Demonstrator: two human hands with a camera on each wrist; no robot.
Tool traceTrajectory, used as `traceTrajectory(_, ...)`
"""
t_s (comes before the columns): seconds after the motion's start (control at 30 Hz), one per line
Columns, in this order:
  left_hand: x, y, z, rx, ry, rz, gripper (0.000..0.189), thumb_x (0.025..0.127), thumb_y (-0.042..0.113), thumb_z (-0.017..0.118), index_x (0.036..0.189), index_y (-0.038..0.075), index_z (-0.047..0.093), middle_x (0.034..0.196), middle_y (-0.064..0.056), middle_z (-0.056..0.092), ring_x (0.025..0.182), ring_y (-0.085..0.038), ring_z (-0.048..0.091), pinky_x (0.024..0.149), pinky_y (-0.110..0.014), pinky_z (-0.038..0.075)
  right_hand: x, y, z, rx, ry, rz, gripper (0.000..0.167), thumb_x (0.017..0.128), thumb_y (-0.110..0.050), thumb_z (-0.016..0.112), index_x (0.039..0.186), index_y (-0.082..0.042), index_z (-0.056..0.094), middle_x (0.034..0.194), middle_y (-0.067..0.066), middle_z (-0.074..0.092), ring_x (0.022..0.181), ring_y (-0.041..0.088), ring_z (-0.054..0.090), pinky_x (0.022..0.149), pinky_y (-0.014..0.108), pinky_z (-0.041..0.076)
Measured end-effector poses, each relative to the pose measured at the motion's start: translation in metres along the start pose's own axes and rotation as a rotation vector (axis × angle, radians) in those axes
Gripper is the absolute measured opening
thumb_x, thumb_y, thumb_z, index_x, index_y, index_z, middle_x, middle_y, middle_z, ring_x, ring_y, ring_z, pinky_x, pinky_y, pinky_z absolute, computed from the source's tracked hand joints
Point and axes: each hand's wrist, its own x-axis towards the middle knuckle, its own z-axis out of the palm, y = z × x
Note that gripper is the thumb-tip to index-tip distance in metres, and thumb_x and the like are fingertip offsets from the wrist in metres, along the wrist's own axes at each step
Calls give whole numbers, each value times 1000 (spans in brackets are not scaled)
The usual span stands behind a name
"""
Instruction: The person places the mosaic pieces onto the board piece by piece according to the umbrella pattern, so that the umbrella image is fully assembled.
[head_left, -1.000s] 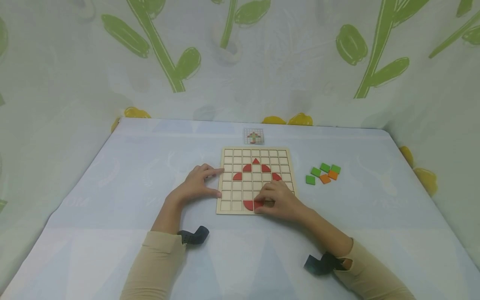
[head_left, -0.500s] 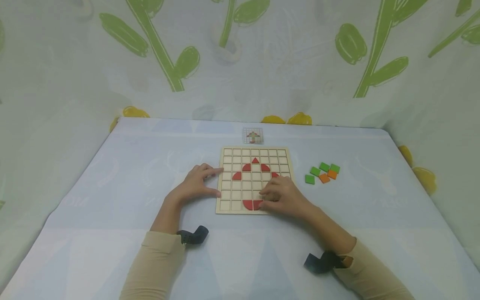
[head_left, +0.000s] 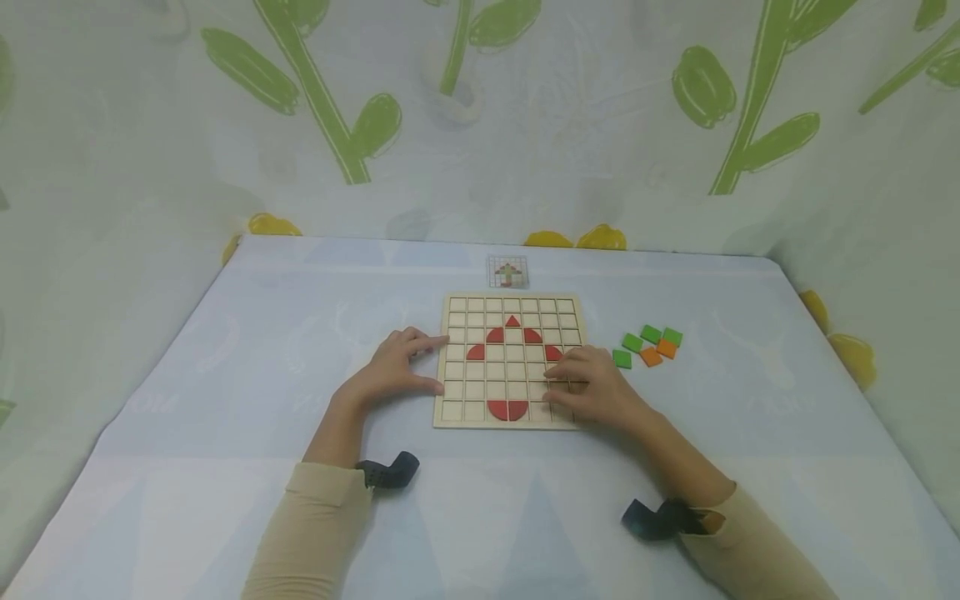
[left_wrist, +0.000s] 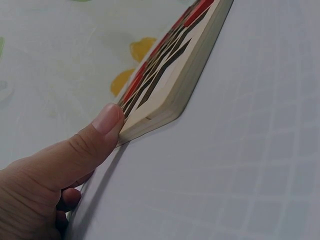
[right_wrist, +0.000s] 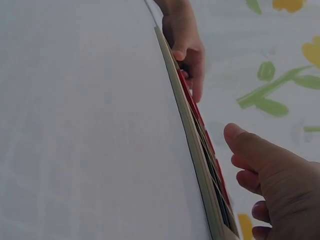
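A pale wooden grid board (head_left: 475, 389) lies on the table in the head view. Its red pieces include a triangle (head_left: 512, 322) near the top, quarter-circles on either side, and two red quarter-circles (head_left: 498, 410) side by side near the front edge. My left hand (head_left: 393, 367) touches the board's left edge with thumb and index finger spread apart. In the left wrist view the thumb (left_wrist: 95, 135) lies against a board corner. My right hand (head_left: 600, 387) hovers over the board's right side, fingers loosely bent and nothing between them; the right wrist view shows the thumb (right_wrist: 250, 147) apart from the board.
Right of the board lie several green square tiles (head_left: 622, 359) and two orange tiles (head_left: 651, 357), some overlapping. A small pattern card (head_left: 507, 272) lies behind the board. Leaf-patterned fabric (head_left: 480, 167) rises beyond the table's back edge.
My right hand has let go of the red quarter-circle at the front and moved right, uncovering it beside its neighbour. The left hand and the board have stayed put.
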Motion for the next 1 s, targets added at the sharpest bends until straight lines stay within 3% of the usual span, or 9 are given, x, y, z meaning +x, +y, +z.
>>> traceTrajectory(0.2,0,1,-2,-1,-4,-6,82,65,42,84,137,21,51,113,-2,50,101,-20,40,83,-35,35,-9,8,-10,-32,26,71,27,71,-23,83,92,-10,74,86,-3,66,81,13,50,69,28,37)
traceTrajectory(0.63,-2,2,-2,-11,-6,-7,82,65,41,84,137,21,52,114,-3,51,101,-20,40,85,-35,35,-25,25,-22,-63,143,52,27,66,-13,85,89,-7,73,82,0,65,79,16,56,70,27,42)
traceTrajectory(1.0,-2,3,-3,-5,-8,-1,81,66,42,83,137,21,51,113,-3,50,101,-20,40,84,-35,35,-37,38,-34,-117,202,91,27,64,-7,85,88,-4,73,82,4,66,78,19,57,69,24,40)
